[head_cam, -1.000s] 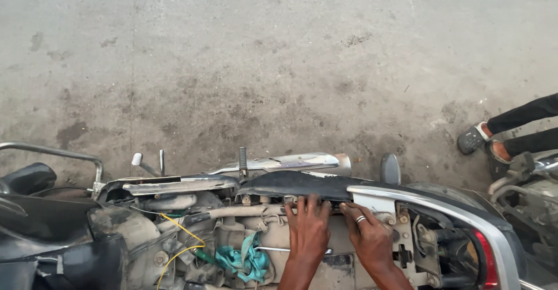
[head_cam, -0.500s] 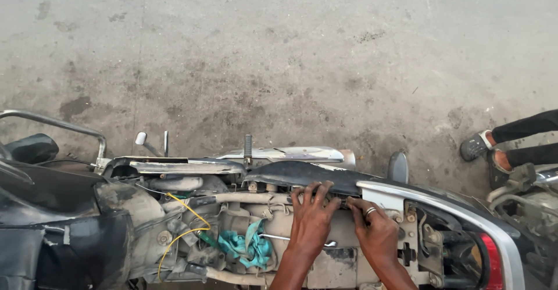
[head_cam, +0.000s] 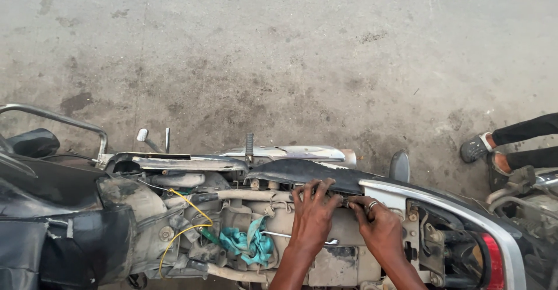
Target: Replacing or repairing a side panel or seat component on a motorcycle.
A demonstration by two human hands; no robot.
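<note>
Nearest the camera, the stripped frame of a motorcycle lay across the lower part of the view, dusty and grey, its side covers off so that tubes and brackets showed. The left hand rested on it just right of centre, fingers spread and bent, their tips pressed against the lower edge of a black side panel; it was open, gripping nothing that could be seen. Just beside it on the right, the right hand, a ring on one finger, had its fingers curled toward the same edge, and whether they pinched anything could not be told. The panel was long, dark, scuffed and dust-coated, tapering to the left, lying along the frame's far side just above both hands. To the left of the hands a teal rag was stuffed among the parts, with a yellow wire looping past it. Beyond the panel ran a chrome exhaust pipe. Farther right, another person's sandalled foot stood on the stained concrete floor.
</note>
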